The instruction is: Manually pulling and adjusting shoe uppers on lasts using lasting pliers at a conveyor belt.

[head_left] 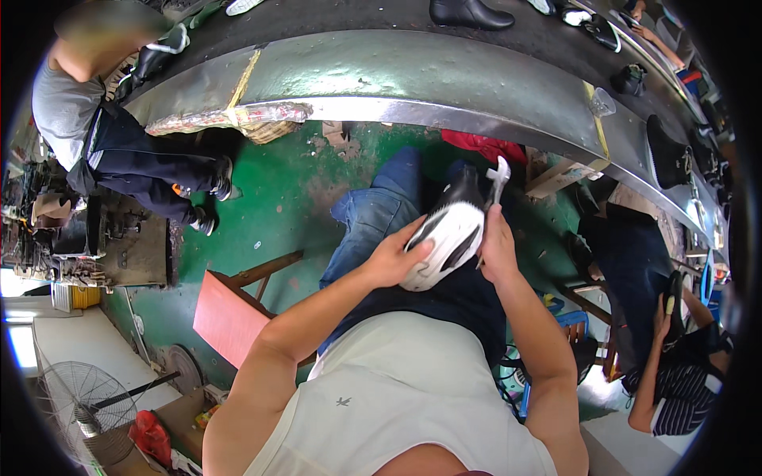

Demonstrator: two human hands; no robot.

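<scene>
Over our lap (pixel 468 311) | our left hand (pixel 394 260) curls its fingers round a white-and-black shoe (pixel 449 232) | our right hand (pixel 498 247) clenches a hammer (pixel 498 178)

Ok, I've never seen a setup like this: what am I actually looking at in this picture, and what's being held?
There is no machine gripping here, just a person's bare hands. The one picture comes from a wide camera on that person's head, looking down, so straight edges bend near the rim. Left in the picture is the person's left. The left hand holds a white and black shoe; the right hand grips a metal tool. Ahead, a long bench carries several shoes, including a black boot.
</scene>
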